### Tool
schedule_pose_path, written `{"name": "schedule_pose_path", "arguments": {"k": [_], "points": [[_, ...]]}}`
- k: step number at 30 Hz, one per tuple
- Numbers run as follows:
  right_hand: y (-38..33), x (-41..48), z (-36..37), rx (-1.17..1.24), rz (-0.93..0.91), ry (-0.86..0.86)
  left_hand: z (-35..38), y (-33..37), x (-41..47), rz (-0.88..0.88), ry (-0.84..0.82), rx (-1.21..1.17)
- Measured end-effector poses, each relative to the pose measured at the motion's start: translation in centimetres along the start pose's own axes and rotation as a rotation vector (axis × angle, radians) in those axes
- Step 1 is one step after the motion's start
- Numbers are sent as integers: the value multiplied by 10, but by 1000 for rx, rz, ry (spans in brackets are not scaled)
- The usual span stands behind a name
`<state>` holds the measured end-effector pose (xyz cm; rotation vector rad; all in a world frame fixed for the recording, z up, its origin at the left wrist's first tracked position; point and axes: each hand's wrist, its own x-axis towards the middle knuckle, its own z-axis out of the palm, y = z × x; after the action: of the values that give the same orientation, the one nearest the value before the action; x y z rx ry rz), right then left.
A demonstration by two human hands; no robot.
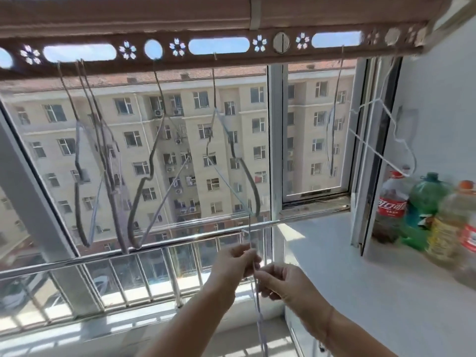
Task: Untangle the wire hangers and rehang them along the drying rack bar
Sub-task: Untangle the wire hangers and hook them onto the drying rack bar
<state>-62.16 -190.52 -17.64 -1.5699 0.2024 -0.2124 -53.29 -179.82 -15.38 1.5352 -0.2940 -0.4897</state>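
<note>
A brown drying rack bar (pixel 231 60) with oval holes and flower cut-outs runs across the top. Several wire hangers hang from its holes: a bunch at the left (pixel 103 155), one near the middle (pixel 152 161), another right of it (pixel 233 153), and a pale one at the far right (pixel 398 132). Low in the middle, my left hand (pixel 235 264) and my right hand (pixel 280 282) both pinch a thin wire hanger (pixel 258 315) that runs edge-on between them and hangs below.
A steel rail (pixel 159 244) with vertical bars crosses in front of the window. On the white sill (pixel 360 266) at the right stand three plastic bottles (pixel 391 204). An open window sash (pixel 360 150) projects inward at the right.
</note>
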Motion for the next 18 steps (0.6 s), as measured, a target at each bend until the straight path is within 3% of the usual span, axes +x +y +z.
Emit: {"name": "schedule_pose_path", "arguments": {"k": [5, 8, 12, 14, 18], "points": [[-9, 22, -44, -390, -204, 241, -13, 4, 2, -53, -95, 192], [-14, 39, -67, -660, -294, 191, -18, 10, 5, -2, -107, 287], [-13, 51, -85, -979, -270, 72, -19, 17, 11, 117, -94, 457], [-16, 46, -89, -972, -238, 22, -20, 20, 13, 155, -89, 434], [-22, 22, -98, -673, -135, -139, -17, 29, 14, 227, -97, 400]]}}
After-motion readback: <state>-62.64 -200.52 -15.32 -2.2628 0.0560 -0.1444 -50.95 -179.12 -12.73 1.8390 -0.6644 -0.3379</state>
